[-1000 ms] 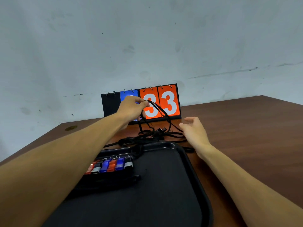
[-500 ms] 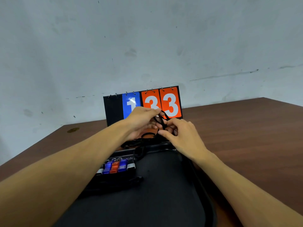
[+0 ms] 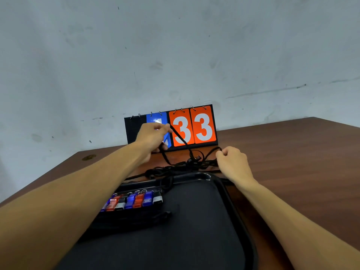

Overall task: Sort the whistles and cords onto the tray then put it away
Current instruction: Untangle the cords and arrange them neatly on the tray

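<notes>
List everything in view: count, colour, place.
Black plastic tray: one, black, nearest on the table.
Small plastic whistles: about seven visible, blue, red, black-grey, rowed on the tray's left.
Tangled black cords: count unclear, black, on the table beyond the tray.
Flip scoreboard: one, black with blue and orange cards, table's far edge.
Brown wooden table: one, brown, under everything.
Hands: left hand pinches a raised cord strand; right hand pinches another beside the pile.

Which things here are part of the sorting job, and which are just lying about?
In the job: tangled black cords, row of whistles, black tray, left hand and right hand, each pinching a cord.
Just there: flip scoreboard showing 33, wooden table.
</notes>
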### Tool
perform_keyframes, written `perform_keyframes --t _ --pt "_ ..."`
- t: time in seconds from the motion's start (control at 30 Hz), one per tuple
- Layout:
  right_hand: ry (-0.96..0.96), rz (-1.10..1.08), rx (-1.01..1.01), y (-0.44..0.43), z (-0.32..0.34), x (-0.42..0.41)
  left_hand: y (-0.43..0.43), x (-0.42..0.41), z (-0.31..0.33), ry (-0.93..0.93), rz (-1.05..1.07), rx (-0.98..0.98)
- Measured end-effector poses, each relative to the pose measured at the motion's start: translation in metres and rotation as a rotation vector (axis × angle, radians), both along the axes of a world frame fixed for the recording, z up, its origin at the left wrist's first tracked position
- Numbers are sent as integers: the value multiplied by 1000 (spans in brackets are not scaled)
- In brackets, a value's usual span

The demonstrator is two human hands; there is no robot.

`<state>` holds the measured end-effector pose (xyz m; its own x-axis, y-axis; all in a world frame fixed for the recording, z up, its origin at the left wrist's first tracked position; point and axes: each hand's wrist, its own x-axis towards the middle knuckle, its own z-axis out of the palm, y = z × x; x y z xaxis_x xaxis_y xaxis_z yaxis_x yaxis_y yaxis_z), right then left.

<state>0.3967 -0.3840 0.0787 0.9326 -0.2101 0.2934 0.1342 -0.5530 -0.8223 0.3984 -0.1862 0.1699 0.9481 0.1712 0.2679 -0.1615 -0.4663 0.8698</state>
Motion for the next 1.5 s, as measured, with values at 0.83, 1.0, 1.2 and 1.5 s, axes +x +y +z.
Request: perform_keyframes --t 0.83,1.0,1.2,1.5 --pt "12 388 -403 53 36 21 13 3 84 -96 -189 -442" --pt "1 306 -647 43 12 38 30 16 91 -207 -89 -864" --pt "93 297 -548 23 4 42 66 30 95 -368 191 -1021" --pt "57 276 -560 44 19 31 76 12 95 -315 62 -843"
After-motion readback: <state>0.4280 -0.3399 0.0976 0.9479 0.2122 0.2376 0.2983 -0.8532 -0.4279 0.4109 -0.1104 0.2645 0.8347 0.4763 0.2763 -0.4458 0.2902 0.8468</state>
